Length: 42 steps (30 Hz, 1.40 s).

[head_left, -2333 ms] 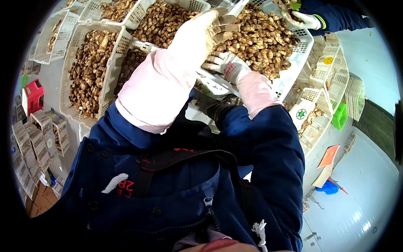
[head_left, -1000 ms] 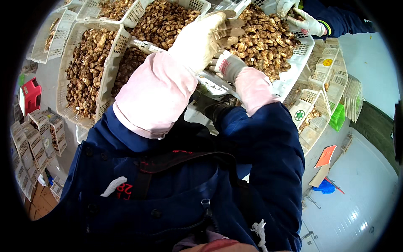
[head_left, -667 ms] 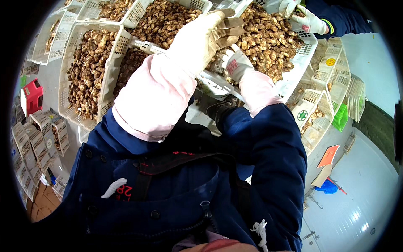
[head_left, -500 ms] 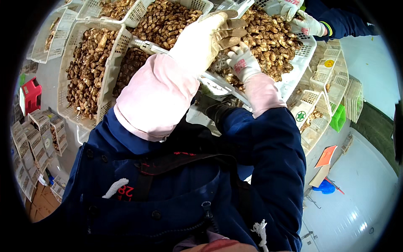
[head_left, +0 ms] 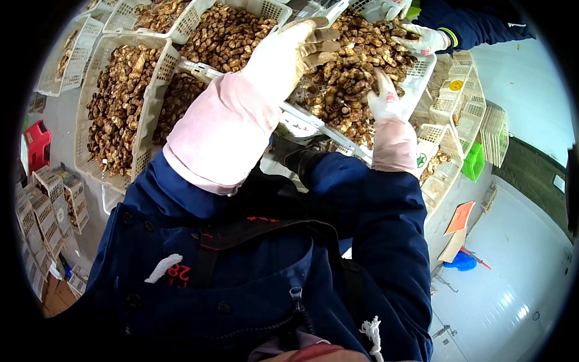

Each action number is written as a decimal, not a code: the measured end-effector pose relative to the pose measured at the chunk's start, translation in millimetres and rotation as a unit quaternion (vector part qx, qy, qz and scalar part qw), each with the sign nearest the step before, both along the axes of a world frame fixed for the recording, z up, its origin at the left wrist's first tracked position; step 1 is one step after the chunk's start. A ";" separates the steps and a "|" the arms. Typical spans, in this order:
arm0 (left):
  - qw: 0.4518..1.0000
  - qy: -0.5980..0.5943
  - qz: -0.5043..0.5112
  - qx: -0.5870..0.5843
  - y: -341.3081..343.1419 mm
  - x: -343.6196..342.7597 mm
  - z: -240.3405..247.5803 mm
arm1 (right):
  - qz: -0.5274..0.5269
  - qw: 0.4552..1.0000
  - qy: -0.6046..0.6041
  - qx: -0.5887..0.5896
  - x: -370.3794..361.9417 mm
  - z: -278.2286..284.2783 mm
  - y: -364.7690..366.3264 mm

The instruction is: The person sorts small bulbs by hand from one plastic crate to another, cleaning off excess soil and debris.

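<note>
A white crate (head_left: 422,81) holds a heap of small brown and pale mushrooms (head_left: 347,84). Over its left side reaches my left hand (head_left: 289,54), in a soiled white glove, its fingers stretched out and apart; nothing shows in it. At the heap's right edge is my right hand (head_left: 385,101), also gloved, fingers apart and tips against the mushrooms. It appears to hold nothing. Across the crate, another person's gloved hand (head_left: 425,39) touches the far side of the same heap, and that person's second gloved hand (head_left: 395,8) is beside it.
Left of my left forearm stands a crate of mushrooms (head_left: 123,108); another filled crate (head_left: 226,39) lies beyond my left hand. More white crates (head_left: 446,108) stand at the right, near a green basket (head_left: 474,161). A red stool (head_left: 36,146) is at the far left.
My right hand has moved right across the heap, and mushrooms now lie spread toward the crate's near edge. My left hand keeps its pose. The other person's hand has reached further over the heap.
</note>
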State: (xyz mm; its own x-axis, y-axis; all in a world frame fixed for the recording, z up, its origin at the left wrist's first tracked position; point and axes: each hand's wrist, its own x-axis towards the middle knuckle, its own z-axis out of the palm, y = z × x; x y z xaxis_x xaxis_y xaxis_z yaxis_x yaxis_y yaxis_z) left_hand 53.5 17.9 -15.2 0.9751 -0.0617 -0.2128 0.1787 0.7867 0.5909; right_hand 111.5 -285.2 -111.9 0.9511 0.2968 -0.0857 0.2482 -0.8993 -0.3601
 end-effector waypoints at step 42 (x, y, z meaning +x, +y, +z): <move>0.996 0.075 -0.030 0.048 -24.7 -6.6 8.2 | -0.118 0.987 0.070 -0.077 18.7 -6.3 -1.6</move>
State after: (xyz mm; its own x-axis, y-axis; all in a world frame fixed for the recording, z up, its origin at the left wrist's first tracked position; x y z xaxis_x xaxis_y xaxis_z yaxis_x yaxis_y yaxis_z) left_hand 46.9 -6.9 -6.9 0.9270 -0.0917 -0.3638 0.3162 0.7128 0.6261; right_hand 130.2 -286.8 -118.3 0.9681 0.0405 -0.2473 -0.0179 -0.9731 -0.2297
